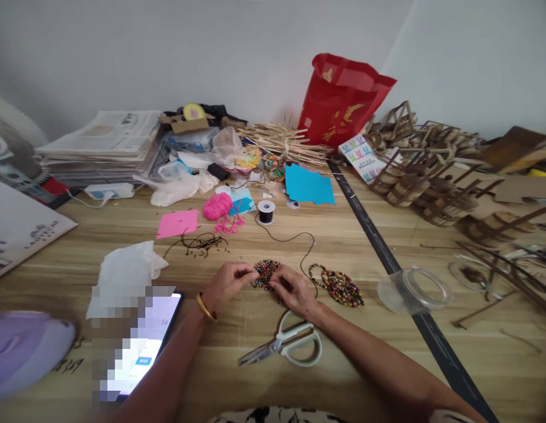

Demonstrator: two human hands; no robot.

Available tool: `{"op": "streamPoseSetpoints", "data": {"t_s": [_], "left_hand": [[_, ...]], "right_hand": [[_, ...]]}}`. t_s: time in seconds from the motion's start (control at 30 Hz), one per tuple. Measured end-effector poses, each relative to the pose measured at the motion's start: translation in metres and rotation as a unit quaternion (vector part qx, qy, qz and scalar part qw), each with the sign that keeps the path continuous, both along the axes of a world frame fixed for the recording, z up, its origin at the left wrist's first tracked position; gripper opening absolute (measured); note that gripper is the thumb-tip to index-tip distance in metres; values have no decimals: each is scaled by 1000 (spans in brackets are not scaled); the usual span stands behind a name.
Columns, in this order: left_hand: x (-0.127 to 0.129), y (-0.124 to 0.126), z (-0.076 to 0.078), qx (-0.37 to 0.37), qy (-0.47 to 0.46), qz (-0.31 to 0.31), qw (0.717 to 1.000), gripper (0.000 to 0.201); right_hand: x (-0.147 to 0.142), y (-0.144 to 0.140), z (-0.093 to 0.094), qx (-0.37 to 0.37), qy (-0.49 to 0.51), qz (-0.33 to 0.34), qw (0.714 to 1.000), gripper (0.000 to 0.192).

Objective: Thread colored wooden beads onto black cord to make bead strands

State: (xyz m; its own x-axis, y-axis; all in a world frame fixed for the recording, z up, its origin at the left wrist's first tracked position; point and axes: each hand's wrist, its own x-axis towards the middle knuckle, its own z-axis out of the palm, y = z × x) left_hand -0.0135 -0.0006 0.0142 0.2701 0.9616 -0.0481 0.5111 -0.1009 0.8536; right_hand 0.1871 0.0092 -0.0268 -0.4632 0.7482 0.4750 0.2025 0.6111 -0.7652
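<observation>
My left hand (226, 284) and my right hand (292, 289) meet over a small woven piece of multicoloured beads (264, 272) on the wooden table (343, 364). The fingertips of both hands pinch its edges. A gold bangle (205, 307) sits on my left wrist. A thin black cord (294, 238) runs from a black spool (266, 211) to the beadwork. To the right of my right hand lies a second beaded piece (338, 286). White-handled scissors (287, 345) lie shut just under my right wrist.
A phone (140, 343) and white tissue (125, 270) lie at left, a purple object (23, 349) at far left. Pink yarn (217, 207), pink paper (178, 224), blue paper (308, 185), newspapers (103, 144), a red bag (341, 106) and wooden cutouts (431, 170) crowd the back. A clear lid (411, 289) lies right.
</observation>
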Motion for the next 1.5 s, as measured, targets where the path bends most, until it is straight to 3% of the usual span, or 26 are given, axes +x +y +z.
{"op": "streamPoseSetpoints", "data": {"t_s": [0.5,1.5], "left_hand": [[14,-6,7,-6,28,-24,999,17],[15,-8,9,25,26,-27,999,15]], "right_hand": [[0,-1,2,12,-13,23,1000,10],[1,-2,3,18,-41,36,998,10]]}}
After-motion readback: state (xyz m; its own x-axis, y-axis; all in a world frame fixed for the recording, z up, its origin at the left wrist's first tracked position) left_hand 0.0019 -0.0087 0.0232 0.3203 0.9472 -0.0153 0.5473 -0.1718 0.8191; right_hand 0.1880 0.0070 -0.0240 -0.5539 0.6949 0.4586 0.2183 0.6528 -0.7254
